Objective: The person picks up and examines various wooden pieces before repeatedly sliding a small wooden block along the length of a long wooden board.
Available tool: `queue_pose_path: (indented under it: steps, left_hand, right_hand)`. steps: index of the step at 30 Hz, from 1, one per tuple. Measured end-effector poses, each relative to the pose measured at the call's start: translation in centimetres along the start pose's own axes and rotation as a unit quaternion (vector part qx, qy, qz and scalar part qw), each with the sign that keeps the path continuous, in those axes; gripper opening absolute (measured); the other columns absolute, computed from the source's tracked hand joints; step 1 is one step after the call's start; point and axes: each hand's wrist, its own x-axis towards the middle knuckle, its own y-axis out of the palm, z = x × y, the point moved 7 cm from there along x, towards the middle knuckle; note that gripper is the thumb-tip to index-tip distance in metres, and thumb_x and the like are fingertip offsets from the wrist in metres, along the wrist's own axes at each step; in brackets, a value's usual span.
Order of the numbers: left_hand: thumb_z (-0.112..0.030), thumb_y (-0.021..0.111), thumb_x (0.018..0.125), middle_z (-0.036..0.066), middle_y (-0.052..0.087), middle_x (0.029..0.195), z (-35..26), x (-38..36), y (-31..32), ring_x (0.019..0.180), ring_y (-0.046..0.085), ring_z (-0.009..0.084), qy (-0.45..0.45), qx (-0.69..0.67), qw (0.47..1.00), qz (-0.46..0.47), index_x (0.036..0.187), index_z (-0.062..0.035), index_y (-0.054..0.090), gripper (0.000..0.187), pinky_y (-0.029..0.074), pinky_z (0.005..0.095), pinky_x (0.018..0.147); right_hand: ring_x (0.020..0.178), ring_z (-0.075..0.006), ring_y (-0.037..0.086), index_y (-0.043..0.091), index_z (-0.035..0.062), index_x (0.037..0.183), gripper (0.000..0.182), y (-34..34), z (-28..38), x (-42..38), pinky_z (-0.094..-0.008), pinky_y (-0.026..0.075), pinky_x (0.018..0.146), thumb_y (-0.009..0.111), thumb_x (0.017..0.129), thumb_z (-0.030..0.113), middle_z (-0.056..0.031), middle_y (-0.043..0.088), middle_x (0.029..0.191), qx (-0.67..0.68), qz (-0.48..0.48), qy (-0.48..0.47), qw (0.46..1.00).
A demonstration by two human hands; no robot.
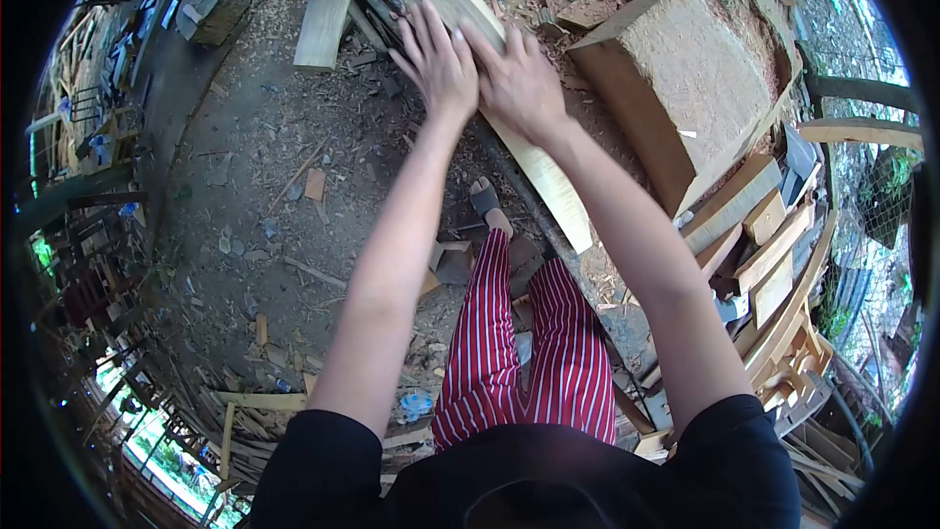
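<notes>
My left hand [438, 67] lies over a grey-brown board [460, 8], its fingers stretched out and slightly apart. Beside it, my right hand [521, 83] is laid palm down across the same board and a pale wooden plank [548, 181], with the thumb side against my left hand. The fingertips of my right hand look slightly bent, but they are apart. From under my hands the pale plank runs down toward my knees, along the edge of a workbench [612, 309]. Part of both boards is hidden by my hands.
A large wooden block [676, 78] sits to the right among wood shavings. Offcuts [759, 235] are piled beyond it. Another plank [328, 20] leans at the upper left. A stump [215, 5] stands on the chip-strewn floor [264, 176]. My sandalled foot [487, 201] is below the bench.
</notes>
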Motion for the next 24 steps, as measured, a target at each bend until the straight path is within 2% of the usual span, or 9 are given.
queue_pose_path:
  steps: [2,6,9,11,15,18,21,24]
  left_hand:
    - [-0.036,0.026,0.103,0.017,0.011,0.161,-1.2,-4.3,-0.2,0.149,0.006,0.0377,-0.005,-0.018,1.000,-0.005,0.155,-0.0048,0.012,0.063,-0.003,0.0615,0.115]
    - [-0.036,0.026,0.103,0.019,0.010,0.161,-4.6,-14.4,0.1,0.148,0.007,0.0379,-0.017,-0.057,0.998,0.033,0.154,-0.0016,0.010,0.063,0.000,0.0574,0.117]
    - [-0.038,0.024,0.103,0.022,0.009,0.160,-6.1,-19.4,0.7,0.148,0.006,0.0399,-0.035,-0.093,0.992,0.081,0.154,0.0006,0.008,0.065,-0.001,0.0571,0.117]
    - [-0.039,0.023,0.103,0.023,0.008,0.160,-5.5,-19.6,1.2,0.148,0.005,0.0405,-0.045,-0.108,0.989,0.092,0.154,0.0003,0.007,0.066,-0.001,0.0571,0.117]
    - [-0.035,0.024,0.103,0.020,0.008,0.161,-3.0,-12.8,0.6,0.148,0.005,0.0395,-0.042,-0.090,0.995,0.025,0.154,-0.0015,0.009,0.063,-0.002,0.0594,0.116]
    - [-0.037,0.023,0.103,0.017,0.008,0.162,0.1,-4.8,-0.6,0.148,0.005,0.0392,-0.039,-0.045,0.998,-0.022,0.156,-0.0086,0.012,0.061,-0.002,0.0629,0.114]
    - [-0.039,0.026,0.103,0.014,0.009,0.162,2.9,2.0,-0.9,0.148,0.003,0.0388,-0.039,-0.020,0.999,-0.032,0.156,-0.0136,0.013,0.060,-0.003,0.0639,0.114]
    - [-0.039,0.029,0.102,0.013,0.010,0.162,4.0,5.3,-1.4,0.148,0.003,0.0381,-0.059,0.002,0.998,-0.007,0.156,-0.0148,0.012,0.061,-0.003,0.0652,0.113]
  right_hand:
    - [0.101,-0.0363,0.054,0.038,0.0300,0.147,0.066,-1.1,0.2,-4.0,-0.0434,0.053,0.082,0.055,0.085,0.017,-0.0181,0.052,0.107,0.051,0.072,0.038,0.995]
    - [0.094,-0.0314,0.053,0.040,0.0288,0.147,0.068,-3.1,0.1,-13.9,-0.0416,0.054,0.078,0.058,0.083,0.019,-0.0146,0.050,0.103,0.008,0.151,0.073,0.986]
    - [0.091,-0.0308,0.052,0.044,0.0267,0.145,0.065,-4.2,-0.2,-17.9,-0.0403,0.052,0.077,0.060,0.082,0.020,-0.0160,0.050,0.103,0.003,0.147,0.063,0.987]
    - [0.090,-0.0310,0.052,0.043,0.0257,0.146,0.066,-4.3,-0.1,-18.2,-0.0408,0.051,0.077,0.060,0.083,0.020,-0.0167,0.049,0.102,-0.010,0.154,0.057,0.986]
    - [0.090,-0.0310,0.052,0.042,0.0253,0.146,0.065,-2.5,0.7,-11.2,-0.0408,0.052,0.076,0.057,0.084,0.017,-0.0156,0.050,0.102,0.004,0.151,0.045,0.987]
    - [0.094,-0.0316,0.054,0.039,0.0266,0.147,0.063,-0.7,1.8,-3.5,-0.0404,0.053,0.075,0.053,0.087,0.019,-0.0155,0.052,0.105,0.004,0.096,0.017,0.995]
    - [0.097,-0.0335,0.057,0.041,0.0266,0.145,0.055,1.1,2.4,3.0,-0.0429,0.054,0.077,0.049,0.091,0.024,-0.0165,0.055,0.107,0.005,0.030,0.005,1.000]
    - [0.100,-0.0340,0.058,0.043,0.0288,0.143,0.050,1.9,2.6,6.1,-0.0437,0.053,0.081,0.048,0.093,0.030,-0.0165,0.057,0.110,0.007,-0.017,-0.001,1.000]
